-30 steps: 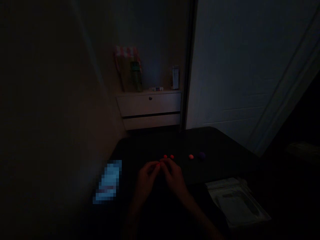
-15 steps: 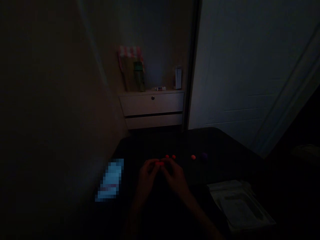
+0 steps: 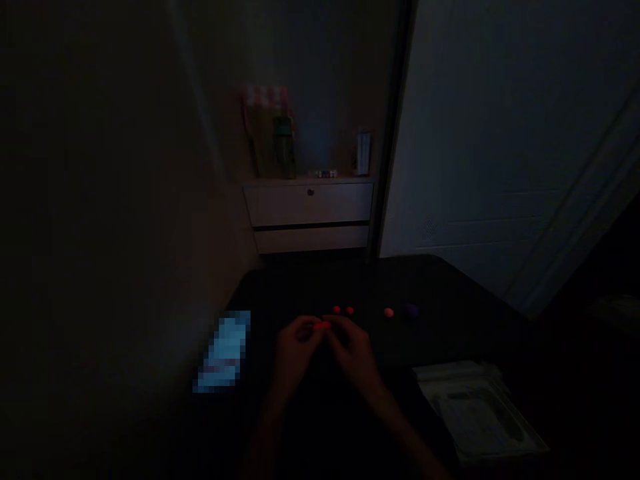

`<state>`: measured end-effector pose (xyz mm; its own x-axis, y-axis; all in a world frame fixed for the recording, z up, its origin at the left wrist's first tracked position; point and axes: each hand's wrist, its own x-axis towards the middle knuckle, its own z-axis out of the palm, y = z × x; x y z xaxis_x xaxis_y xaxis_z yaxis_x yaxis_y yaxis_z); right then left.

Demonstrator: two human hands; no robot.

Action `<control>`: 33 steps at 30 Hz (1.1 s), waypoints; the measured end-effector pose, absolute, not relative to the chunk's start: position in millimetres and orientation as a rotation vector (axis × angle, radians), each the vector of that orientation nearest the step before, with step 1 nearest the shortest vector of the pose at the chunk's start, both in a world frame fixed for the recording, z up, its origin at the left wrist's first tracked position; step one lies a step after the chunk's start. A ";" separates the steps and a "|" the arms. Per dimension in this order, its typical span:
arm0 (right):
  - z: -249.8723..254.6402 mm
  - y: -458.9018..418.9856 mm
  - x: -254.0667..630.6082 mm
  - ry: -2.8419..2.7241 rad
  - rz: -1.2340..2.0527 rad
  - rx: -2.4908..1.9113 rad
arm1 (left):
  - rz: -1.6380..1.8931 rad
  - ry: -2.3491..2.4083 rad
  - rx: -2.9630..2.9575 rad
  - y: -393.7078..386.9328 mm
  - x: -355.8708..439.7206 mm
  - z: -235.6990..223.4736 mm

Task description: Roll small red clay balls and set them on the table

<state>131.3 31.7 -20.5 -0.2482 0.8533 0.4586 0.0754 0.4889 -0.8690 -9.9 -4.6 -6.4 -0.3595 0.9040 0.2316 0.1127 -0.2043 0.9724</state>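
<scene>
Over the near part of the dark table (image 3: 300, 287), my left hand (image 3: 296, 343) and my right hand (image 3: 353, 343) meet at their fingertips. Both pinch a small bright red piece (image 3: 323, 326) that looks like modelling clay. Just beyond the fingers lie two small red balls (image 3: 337, 310), side by side. Farther right sit a salmon-coloured ball (image 3: 389, 312) and a larger dark purple ball (image 3: 411, 312). The room is very dim, so the exact shape of the held piece is hard to make out.
A pale flat packet (image 3: 480, 410) lies at the lower right, by the table's near edge. At the left is a bright, blurred-out screen-like panel (image 3: 223, 353). Behind the table, a shelf above drawers (image 3: 310, 207) carries a green bottle (image 3: 284, 147) and small items.
The red piece shows more between my fingertips than a second ago and looks longer. My hands stay together in nearly the same place. The view has shifted slightly.
</scene>
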 end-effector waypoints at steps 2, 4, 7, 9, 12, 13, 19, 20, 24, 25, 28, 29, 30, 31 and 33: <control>-21.1 32.0 131.1 -1.664 0.922 -0.807 | 1.636 1.428 1.217 -4.6 -9.5 -5.6; -21.2 32.3 130.9 -1.665 0.927 -0.803 | 1.646 1.447 1.210 -4.8 -9.1 -5.0; -20.0 32.2 130.8 -1.668 0.919 -0.807 | 1.663 1.469 1.205 -5.3 -8.3 -5.1; -18.2 31.4 130.9 -1.671 0.907 -0.819 | 1.666 1.473 1.193 -5.7 -7.9 -5.6; -14.9 29.5 131.0 -1.683 0.889 -0.818 | 1.671 1.477 1.185 -5.8 -7.9 -6.4; -14.0 29.0 131.1 -1.687 0.885 -0.817 | 1.670 1.476 1.183 -5.7 -8.0 -6.6; -13.2 30.3 132.0 -1.711 0.853 -0.809 | 1.660 1.418 1.163 -7.1 -8.9 -6.3; -13.4 30.9 132.3 -1.728 0.841 -0.779 | 1.663 1.415 1.168 -7.7 -8.9 -6.1; -13.5 30.9 133.2 -1.795 0.847 -0.680 | 1.680 1.455 1.163 -8.6 -8.6 -5.1; -13.4 30.2 133.0 -1.800 0.849 -0.680 | 1.683 1.466 1.151 -8.3 -8.6 -4.8; -13.5 27.4 131.7 -1.785 0.829 -0.719 | 1.686 1.459 1.110 -6.7 -9.0 -3.8; -13.6 26.5 131.2 -1.775 0.825 -0.735 | 1.687 1.446 1.090 -6.3 -9.2 -3.4; -13.7 25.8 130.6 -1.762 0.827 -0.749 | 1.689 1.433 1.069 -6.0 -9.4 -3.1; -13.5 25.1 130.2 -1.751 0.833 -0.759 | 1.690 1.419 1.048 -6.0 -9.7 -2.8; -12.7 23.8 129.9 -1.735 0.843 -0.768 | 1.686 1.395 1.008 -6.6 -10.1 -2.4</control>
<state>129.9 23.8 -12.7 -0.2810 0.8139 0.5086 0.1034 0.5525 -0.8271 -10.1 -6.6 -2.4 -0.4384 0.8903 0.1231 -0.0453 -0.1587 0.9863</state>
